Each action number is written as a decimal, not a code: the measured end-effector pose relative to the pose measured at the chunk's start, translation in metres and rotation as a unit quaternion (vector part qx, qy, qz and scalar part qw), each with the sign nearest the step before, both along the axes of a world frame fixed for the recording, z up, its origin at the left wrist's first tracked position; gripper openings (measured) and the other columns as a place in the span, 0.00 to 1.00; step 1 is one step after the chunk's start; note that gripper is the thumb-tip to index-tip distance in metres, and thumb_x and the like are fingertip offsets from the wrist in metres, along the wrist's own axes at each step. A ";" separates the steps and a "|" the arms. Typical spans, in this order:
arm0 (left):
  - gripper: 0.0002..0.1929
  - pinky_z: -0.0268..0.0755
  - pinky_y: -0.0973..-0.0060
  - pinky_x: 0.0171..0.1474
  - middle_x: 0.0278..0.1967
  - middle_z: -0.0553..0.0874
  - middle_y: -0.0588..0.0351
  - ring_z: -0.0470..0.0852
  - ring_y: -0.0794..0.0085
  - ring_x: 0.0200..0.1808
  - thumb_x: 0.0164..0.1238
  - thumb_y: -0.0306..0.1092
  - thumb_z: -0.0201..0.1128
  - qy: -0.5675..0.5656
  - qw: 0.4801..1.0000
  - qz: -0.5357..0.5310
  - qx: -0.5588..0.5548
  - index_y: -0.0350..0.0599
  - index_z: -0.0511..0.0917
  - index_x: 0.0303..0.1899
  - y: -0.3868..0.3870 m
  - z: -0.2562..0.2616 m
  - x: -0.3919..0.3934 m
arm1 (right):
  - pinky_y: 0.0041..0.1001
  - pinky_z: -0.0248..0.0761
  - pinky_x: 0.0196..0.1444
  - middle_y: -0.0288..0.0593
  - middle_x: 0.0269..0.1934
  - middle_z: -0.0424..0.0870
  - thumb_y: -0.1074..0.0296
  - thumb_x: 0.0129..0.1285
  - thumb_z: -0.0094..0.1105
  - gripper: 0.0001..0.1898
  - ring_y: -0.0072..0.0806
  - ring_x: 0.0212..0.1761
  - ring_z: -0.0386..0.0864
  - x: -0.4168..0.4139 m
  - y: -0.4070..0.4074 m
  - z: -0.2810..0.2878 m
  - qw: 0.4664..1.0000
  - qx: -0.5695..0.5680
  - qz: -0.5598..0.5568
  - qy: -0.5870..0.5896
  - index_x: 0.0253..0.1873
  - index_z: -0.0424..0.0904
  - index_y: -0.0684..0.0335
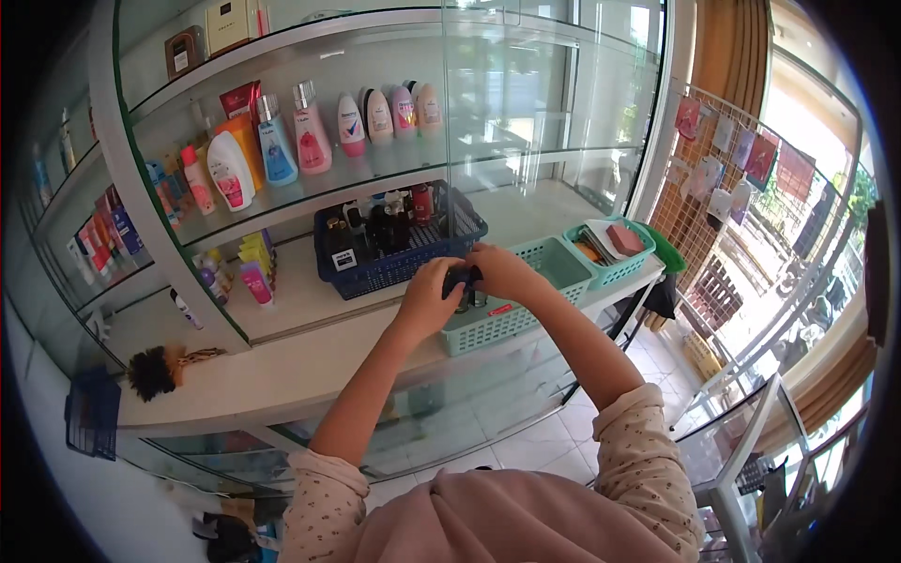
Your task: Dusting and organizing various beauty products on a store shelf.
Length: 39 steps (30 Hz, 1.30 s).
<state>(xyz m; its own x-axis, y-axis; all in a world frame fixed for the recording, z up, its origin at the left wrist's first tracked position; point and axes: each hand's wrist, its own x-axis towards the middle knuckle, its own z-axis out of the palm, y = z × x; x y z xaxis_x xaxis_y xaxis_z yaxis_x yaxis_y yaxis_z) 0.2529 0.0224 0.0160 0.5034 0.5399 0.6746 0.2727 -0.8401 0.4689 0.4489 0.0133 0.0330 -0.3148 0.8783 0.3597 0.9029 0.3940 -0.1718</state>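
Observation:
Both of my hands meet over the left end of a mint-green plastic basket on the counter ledge. My left hand grips a small dark object, perhaps a bottle or its cap; its exact kind cannot be told. My right hand touches the same object, with its fingertips partly hidden. Below the hands, small bottles and a red-labelled item lie in the green basket. Just behind, a navy plastic basket holds several dark perfume-like bottles and a red one.
Glass shelves hold roll-on deodorants, spray bottles and pink tubes. A smaller green basket with papers stands at the ledge's right end. A feather duster lies left. The cabinet's sliding glass pane covers its right part.

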 end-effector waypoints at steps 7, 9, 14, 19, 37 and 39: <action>0.21 0.66 0.60 0.65 0.57 0.79 0.49 0.73 0.52 0.63 0.67 0.33 0.64 0.056 0.997 0.021 -0.049 0.44 0.74 0.60 0.009 -0.018 -0.001 | 0.42 0.75 0.51 0.49 0.42 0.81 0.76 0.45 0.72 0.16 0.50 0.48 0.80 0.000 0.001 0.000 0.999 -0.021 0.032 0.017 0.43 0.84 0.63; 0.21 0.67 0.60 0.64 0.56 0.80 0.49 0.74 0.52 0.62 0.65 0.33 0.66 0.052 0.998 0.028 -0.034 0.44 0.75 0.58 0.010 -0.018 -0.001 | 0.41 0.76 0.49 0.49 0.39 0.83 0.74 0.44 0.72 0.15 0.49 0.44 0.82 0.000 0.001 -0.002 0.999 0.020 0.035 0.013 0.41 0.84 0.63; 0.21 0.66 0.60 0.65 0.56 0.80 0.51 0.74 0.54 0.62 0.65 0.34 0.66 0.061 0.997 0.031 -0.033 0.45 0.75 0.59 0.010 -0.017 -0.002 | 0.39 0.78 0.44 0.48 0.32 0.86 0.70 0.40 0.74 0.16 0.48 0.38 0.84 0.004 0.006 -0.011 0.992 -0.119 0.011 -0.026 0.38 0.84 0.64; 0.21 0.66 0.60 0.65 0.57 0.80 0.52 0.74 0.54 0.63 0.64 0.34 0.67 0.059 0.997 0.029 -0.036 0.47 0.75 0.59 0.012 -0.018 -0.001 | 0.38 0.78 0.41 0.49 0.31 0.86 0.70 0.40 0.74 0.16 0.47 0.37 0.84 0.010 0.000 0.000 0.988 -0.154 0.029 -0.001 0.37 0.84 0.64; 0.36 0.68 0.71 0.65 0.60 0.74 0.52 0.75 0.69 0.61 0.68 0.21 0.62 -0.193 0.966 0.043 -0.166 0.49 0.55 0.74 -0.014 -0.002 -0.111 | 0.45 0.75 0.42 0.54 0.41 0.79 0.68 0.55 0.70 0.20 0.55 0.44 0.80 -0.169 -0.030 0.065 0.962 0.077 0.164 0.207 0.47 0.67 0.64; 0.32 0.71 0.71 0.61 0.57 0.75 0.54 0.76 0.69 0.57 0.74 0.26 0.58 -0.219 0.959 0.060 -0.168 0.48 0.54 0.74 -0.024 -0.009 -0.139 | 0.46 0.76 0.43 0.56 0.44 0.79 0.67 0.56 0.69 0.21 0.56 0.44 0.81 -0.198 -0.024 0.054 0.956 0.073 0.194 0.207 0.50 0.67 0.64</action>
